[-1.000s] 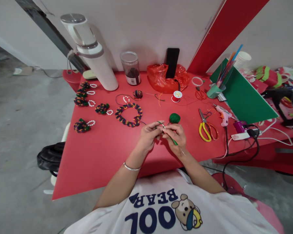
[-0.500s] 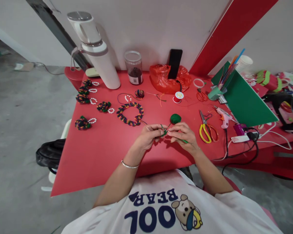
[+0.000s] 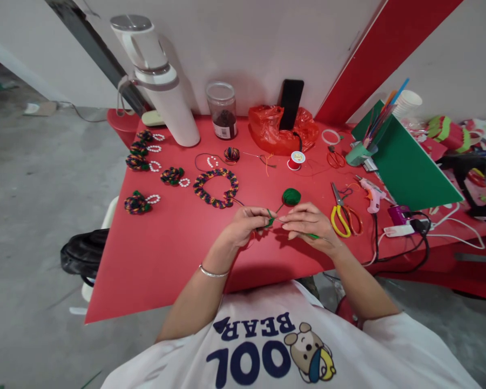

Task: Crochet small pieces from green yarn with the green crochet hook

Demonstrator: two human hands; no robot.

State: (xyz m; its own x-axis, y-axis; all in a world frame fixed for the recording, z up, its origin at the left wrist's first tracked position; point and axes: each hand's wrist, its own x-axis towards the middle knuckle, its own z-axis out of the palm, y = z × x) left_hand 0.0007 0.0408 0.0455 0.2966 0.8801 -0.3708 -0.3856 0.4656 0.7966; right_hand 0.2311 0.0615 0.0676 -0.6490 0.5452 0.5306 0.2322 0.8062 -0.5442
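My left hand (image 3: pixel 249 224) pinches a small piece of green crochet work (image 3: pixel 270 221), with green yarn looped over the forefinger. In my right hand (image 3: pixel 310 227) is a crochet hook (image 3: pixel 314 236) with a green handle; its thin metal shaft points left to the green stitches. A ball of green yarn (image 3: pixel 291 196) lies just beyond my fingers, its strand running to the work. To the left, a multicoloured crocheted ring (image 3: pixel 216 188) lies flat on the red table (image 3: pixel 174 259).
Several yarn flowers with bead loops (image 3: pixel 137 203) lie at left. A white bottle (image 3: pixel 172 111), a jar (image 3: pixel 221 111) and a phone on a red bag (image 3: pixel 291 104) stand at the back. Yellow-handled scissors (image 3: pixel 340 219), a pink glue gun (image 3: pixel 373 195) and cables lie at right.
My right hand has drawn a little to the right with the hook, widening the space between my hands. My left hand stays nearly in place.
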